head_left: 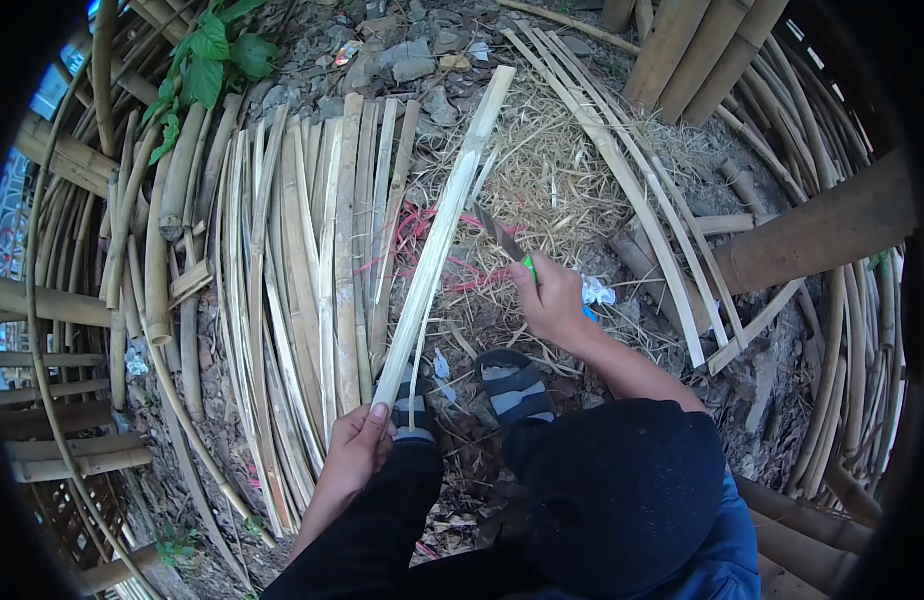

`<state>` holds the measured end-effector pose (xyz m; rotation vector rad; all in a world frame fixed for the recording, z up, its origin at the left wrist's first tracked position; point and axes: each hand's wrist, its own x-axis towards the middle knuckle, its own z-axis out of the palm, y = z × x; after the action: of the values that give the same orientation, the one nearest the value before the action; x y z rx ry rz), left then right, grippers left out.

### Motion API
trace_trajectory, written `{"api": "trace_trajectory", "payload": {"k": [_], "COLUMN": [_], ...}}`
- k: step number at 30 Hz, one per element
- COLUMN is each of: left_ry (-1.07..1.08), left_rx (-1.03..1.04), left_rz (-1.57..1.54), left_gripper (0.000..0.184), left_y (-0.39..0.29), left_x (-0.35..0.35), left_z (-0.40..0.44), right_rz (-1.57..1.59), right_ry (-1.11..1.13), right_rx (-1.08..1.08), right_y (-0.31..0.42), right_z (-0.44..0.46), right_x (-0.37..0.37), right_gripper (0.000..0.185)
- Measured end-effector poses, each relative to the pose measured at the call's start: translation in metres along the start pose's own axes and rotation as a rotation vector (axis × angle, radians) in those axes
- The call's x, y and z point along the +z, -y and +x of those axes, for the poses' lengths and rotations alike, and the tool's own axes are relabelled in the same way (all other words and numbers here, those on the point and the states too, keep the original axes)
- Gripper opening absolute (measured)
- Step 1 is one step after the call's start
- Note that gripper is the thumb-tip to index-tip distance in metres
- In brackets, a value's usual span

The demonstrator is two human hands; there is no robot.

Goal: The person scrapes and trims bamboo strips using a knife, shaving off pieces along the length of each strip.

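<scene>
"So, what do the 2 hands have hold of?"

"The left hand (pixel 357 445) pinches the lower end of a long, pale bamboo strip (pixel 432 250), thumb on top. The right hand (pixel 552 300) is closed around the green handle of a knife (pixel 497 235)."

"Where does that strip lie?"

"It slants up and away from the left hand, a little left of the middle, its far end near the stones (pixel 414 68). The dark blade points at its right edge; I cannot tell whether they touch. Just above the blade tip, 1 thin sliver juts out from the strip."

"And around them?"

"To the left, a row of bamboo slats (pixel 302 270) lies side by side on the ground. Past the knife there is a heap of curly shavings (pixel 557 180), with pink string (pixel 414 235) tangled at its near left side. To the right, a few long loose strips (pixel 632 180) reach down beside a thick pole (pixel 822 220)."

"Anything closer in?"

"A striped sandal (pixel 515 385), on the right foot, below the knife."
</scene>
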<state>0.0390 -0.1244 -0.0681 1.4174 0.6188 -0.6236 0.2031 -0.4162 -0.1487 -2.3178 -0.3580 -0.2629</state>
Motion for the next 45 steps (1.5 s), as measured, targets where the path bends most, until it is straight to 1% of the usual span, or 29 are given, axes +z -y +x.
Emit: {"api": "trace_trajectory", "payload": {"k": [1,2,4,5,6,8,11,13,15,16,18,22,23,25,26,28,29,31,34,38,39,40,42,44,45], "left_ry": [0.004,0.002,-0.022,-0.019,-0.03,-0.039,-0.02,0.021,0.036,0.047,0.051,0.058,0.054,0.058,0.061,0.062,0.062,0.053,0.038,0.03,0.03,-0.013,-0.055,-0.068,-0.106], "left_rx": [0.006,0.004,0.012,0.016,0.016,0.018,0.023,-0.003,0.023,0.046,0.026,-0.034,-0.046,-0.046,-0.046,-0.052,-0.049,-0.056,-0.059,-0.052,-0.054,-0.088,-0.107,-0.164,-0.108], "left_rz": [0.0,-0.001,-0.03,-0.03,-0.03,-0.028,0.012,0.045,0.095,0.139,0.144,0.131,0.123,0.135,0.149,0.158,0.166,0.168,0.188,0.169,0.164,0.199,0.227,0.176,0.159], "left_gripper": [0.041,0.041,0.041,0.041,0.041,0.041,0.042,0.042,0.041,0.04,0.039,0.04,0.041,0.041,0.041,0.041,0.041,0.041,0.041,0.042,0.042,0.042,0.042,0.043,0.042], "left_y": [0.001,0.001,-0.001,-0.002,-0.001,-0.002,-0.003,-0.003,0.001,0.003,0.002,0.001,0.001,0.002,0.001,0.0,-0.002,-0.003,-0.006,-0.005,-0.003,-0.001,0.008,0.019,0.023], "left_x": [-0.001,-0.001,0.0,-0.001,-0.001,0.0,0.002,0.004,0.008,0.01,0.009,0.002,0.002,0.003,0.003,0.005,0.006,0.009,0.01,0.012,0.011,0.006,-0.005,-0.018,-0.017], "left_z": [0.0,-0.001,-0.002,-0.002,-0.002,-0.002,-0.003,-0.004,-0.002,-0.001,-0.001,-0.004,-0.004,-0.004,-0.004,-0.006,-0.006,-0.007,-0.008,-0.008,-0.01,-0.016,-0.023,-0.023,-0.019], "right_rz": [-0.008,-0.006,-0.047,-0.03,-0.033,0.099,0.143,0.113,0.071,0.063,-0.09,-0.341,-0.344,-0.406,-0.406,-0.542,-0.544,-0.709,-0.744,-0.738,-0.757,-0.767,-0.678,-0.613,-0.601], "right_ry": [0.012,0.015,0.048,0.078,0.076,0.102,0.064,0.043,0.028,0.02,-0.061,-0.034,-0.035,-0.078,-0.078,-0.122,-0.126,-0.124,-0.121,-0.116,-0.121,-0.123,-0.312,-0.343,-0.32], "right_rx": [-0.08,-0.08,0.011,-0.056,-0.056,-0.49,-0.544,-0.527,-0.458,-0.457,-0.346,-0.146,-0.147,-0.306,-0.305,-0.405,-0.406,-0.512,-0.556,-0.595,-0.425,-0.247,0.496,0.476,0.491], "right_y": [-0.005,-0.005,-0.004,-0.004,0.001,0.014,0.035,0.039,0.04,0.036,0.027,-0.02,-0.034,-0.054,-0.059,-0.062,-0.067,-0.076,-0.084,-0.092,-0.095,-0.097,-0.149,-0.134,-0.124], "right_z": [-0.003,-0.01,-0.034,-0.048,-0.057,-0.067,-0.062,-0.05,-0.033,-0.023,0.0,0.046,0.053,0.06,0.062,0.063,0.067,0.072,0.08,0.095,0.098,0.099,0.135,0.135,0.123], "right_x": [0.001,0.007,0.02,0.026,0.026,0.027,0.03,0.035,0.033,0.03,0.024,0.0,-0.006,-0.014,-0.016,-0.02,-0.022,-0.024,-0.028,-0.031,-0.03,-0.027,-0.105,-0.155,-0.145], "right_gripper": [0.041,0.041,0.041,0.038,0.038,0.035,0.035,0.036,0.036,0.036,0.035,0.035,0.035,0.039,0.039,0.043,0.043,0.048,0.051,0.05,0.051,0.054,0.061,0.069,0.069]}}
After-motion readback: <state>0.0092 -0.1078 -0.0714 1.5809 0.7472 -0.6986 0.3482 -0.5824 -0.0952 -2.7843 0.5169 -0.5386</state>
